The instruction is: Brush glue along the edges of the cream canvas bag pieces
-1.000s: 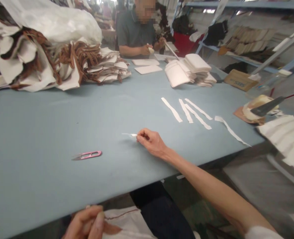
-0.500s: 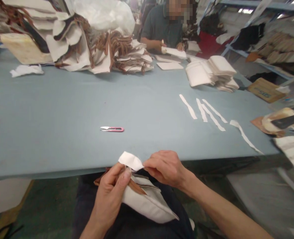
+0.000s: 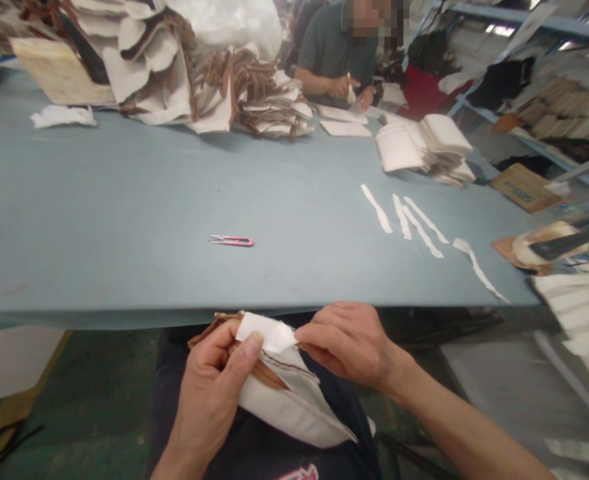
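Over my lap, in front of the table edge, is a cream and brown sewn fabric piece (image 3: 294, 413). My left hand (image 3: 219, 373) grips its upper end, the thumb pressing a short white strip (image 3: 264, 332) against it. Closed in a pinch, my right hand (image 3: 347, 343) holds the strip's right end. The strip lies flat across the top of the piece. A dark stitch line shows on the light cloth between the hands. Pink thread snips (image 3: 232, 241) lie on the blue-grey table (image 3: 124, 220), apart from both hands.
Several narrow white strips (image 3: 377, 208) are spread on the right of the table. A stack of cream pieces (image 3: 424, 143) lies behind them. Brown and cream pieces (image 3: 269, 93) are heaped at the back. A co-worker (image 3: 334, 53) sits across. A glue-stained container (image 3: 549, 247) stands at the right edge.
The white strip was raised and curved; now it lies flatter on the fabric piece, with my left thumb on top of it. The view has shifted slightly.
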`<state>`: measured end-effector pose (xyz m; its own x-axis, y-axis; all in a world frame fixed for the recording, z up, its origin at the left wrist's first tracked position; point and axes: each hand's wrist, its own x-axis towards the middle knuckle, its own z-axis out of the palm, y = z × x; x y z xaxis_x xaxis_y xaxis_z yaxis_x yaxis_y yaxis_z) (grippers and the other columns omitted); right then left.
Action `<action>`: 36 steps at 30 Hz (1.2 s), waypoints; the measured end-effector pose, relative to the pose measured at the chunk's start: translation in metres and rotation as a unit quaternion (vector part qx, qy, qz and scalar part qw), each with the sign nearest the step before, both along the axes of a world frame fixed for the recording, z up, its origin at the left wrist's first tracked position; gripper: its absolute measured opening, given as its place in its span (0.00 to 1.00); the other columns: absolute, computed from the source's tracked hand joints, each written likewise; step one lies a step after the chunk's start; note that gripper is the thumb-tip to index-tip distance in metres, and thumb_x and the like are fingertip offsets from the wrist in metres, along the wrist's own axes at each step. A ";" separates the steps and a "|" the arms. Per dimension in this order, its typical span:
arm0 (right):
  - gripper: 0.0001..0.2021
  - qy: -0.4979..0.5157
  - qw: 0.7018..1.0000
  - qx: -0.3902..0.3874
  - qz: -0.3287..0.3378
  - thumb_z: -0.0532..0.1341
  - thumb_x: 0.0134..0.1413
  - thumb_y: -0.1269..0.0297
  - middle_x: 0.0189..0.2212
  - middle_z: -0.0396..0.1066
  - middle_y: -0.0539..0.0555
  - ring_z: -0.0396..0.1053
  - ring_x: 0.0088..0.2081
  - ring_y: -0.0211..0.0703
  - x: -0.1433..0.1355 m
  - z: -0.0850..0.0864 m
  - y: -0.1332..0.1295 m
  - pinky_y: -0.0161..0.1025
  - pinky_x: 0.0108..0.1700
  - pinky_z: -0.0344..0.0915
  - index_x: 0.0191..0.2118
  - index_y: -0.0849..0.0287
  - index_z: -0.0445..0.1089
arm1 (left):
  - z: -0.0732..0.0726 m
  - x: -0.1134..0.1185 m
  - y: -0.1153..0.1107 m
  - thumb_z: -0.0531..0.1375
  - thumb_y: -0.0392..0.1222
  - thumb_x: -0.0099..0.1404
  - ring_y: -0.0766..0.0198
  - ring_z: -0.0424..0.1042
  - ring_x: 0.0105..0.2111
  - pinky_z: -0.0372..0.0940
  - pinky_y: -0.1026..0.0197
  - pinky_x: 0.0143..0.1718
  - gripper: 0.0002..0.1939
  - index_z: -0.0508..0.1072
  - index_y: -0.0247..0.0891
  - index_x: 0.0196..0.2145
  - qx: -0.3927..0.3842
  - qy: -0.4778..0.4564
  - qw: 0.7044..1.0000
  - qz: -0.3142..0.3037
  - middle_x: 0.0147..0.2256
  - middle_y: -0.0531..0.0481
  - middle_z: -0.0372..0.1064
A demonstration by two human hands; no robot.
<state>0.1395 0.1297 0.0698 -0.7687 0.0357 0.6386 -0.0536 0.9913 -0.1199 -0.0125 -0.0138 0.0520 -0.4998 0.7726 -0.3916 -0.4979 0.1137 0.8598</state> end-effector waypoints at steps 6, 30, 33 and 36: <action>0.07 -0.005 1.000 -0.017 0.000 0.56 0.71 0.68 0.21 0.72 0.47 0.67 0.21 0.34 0.003 0.001 -0.007 0.36 0.26 0.57 0.39 0.57 0.69 | -0.004 -0.001 -0.010 0.69 0.54 0.61 0.67 0.65 0.23 0.62 0.68 0.24 0.18 0.76 0.35 0.27 0.045 0.072 0.996 0.015 0.24 0.52 0.71; 0.29 -0.050 0.887 -0.445 0.114 0.56 0.64 0.35 0.50 0.75 0.62 0.72 0.55 0.48 -0.011 -0.011 -0.006 0.49 0.59 0.66 0.44 0.60 0.73 | 0.010 -0.013 -0.029 0.65 0.54 0.64 0.65 0.61 0.16 0.56 0.65 0.19 0.16 0.80 0.39 0.28 0.019 0.370 0.920 -0.129 0.17 0.53 0.68; 0.20 -0.004 0.847 -0.513 0.139 0.62 0.64 0.43 0.42 0.77 0.58 0.75 0.47 0.44 -0.025 -0.015 -0.017 0.46 0.54 0.70 0.40 0.59 0.72 | 0.015 -0.011 -0.026 0.64 0.51 0.66 0.66 0.60 0.16 0.54 0.66 0.19 0.15 0.80 0.39 0.28 0.031 0.404 0.905 -0.130 0.17 0.53 0.68; 0.15 0.022 0.830 -0.547 0.102 0.64 0.65 0.50 0.34 0.76 0.53 0.74 0.38 0.40 -0.032 -0.018 -0.028 0.41 0.45 0.71 0.36 0.58 0.71 | 0.022 -0.008 -0.023 0.64 0.49 0.65 0.68 0.59 0.15 0.54 0.66 0.19 0.14 0.80 0.39 0.26 0.034 0.427 0.897 -0.110 0.16 0.54 0.67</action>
